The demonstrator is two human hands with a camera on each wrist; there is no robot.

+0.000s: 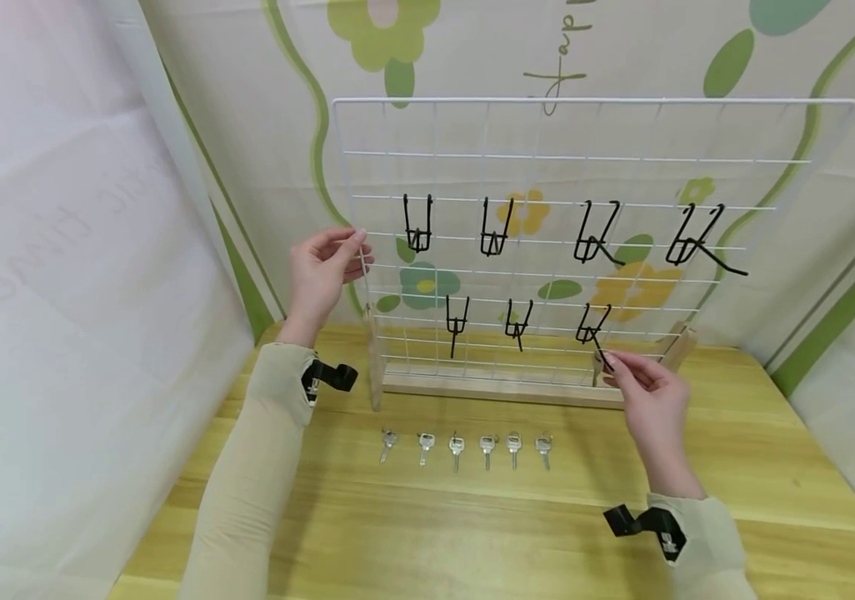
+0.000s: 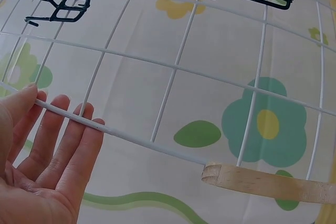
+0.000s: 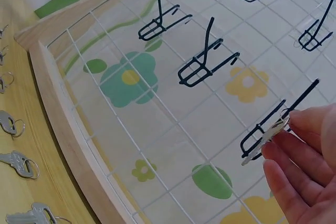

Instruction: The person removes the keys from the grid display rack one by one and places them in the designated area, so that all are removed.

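Observation:
My left hand (image 1: 326, 271) pinches the left edge of a white wire grid panel (image 1: 596, 101). In the left wrist view, the thumb lies in front of the edge wire and the fingers (image 2: 63, 145) are behind it. My right hand (image 1: 648, 396) is at the lower right hook (image 1: 591, 333), pinching a silver key (image 3: 270, 134) with a small ring between thumb and fingers. The ring is close to the tip of the hook's prong; whether it is around the prong I cannot tell. Several other black wire hooks (image 1: 418, 237) hang in two rows on the grid.
Several keys with rings, one a silver key (image 1: 456, 450), lie in a row on the wooden table (image 1: 472, 542) before the grid. A wooden stand (image 1: 502, 392) carries the panel. Behind it hangs a flower-patterned cloth (image 1: 247, 100).

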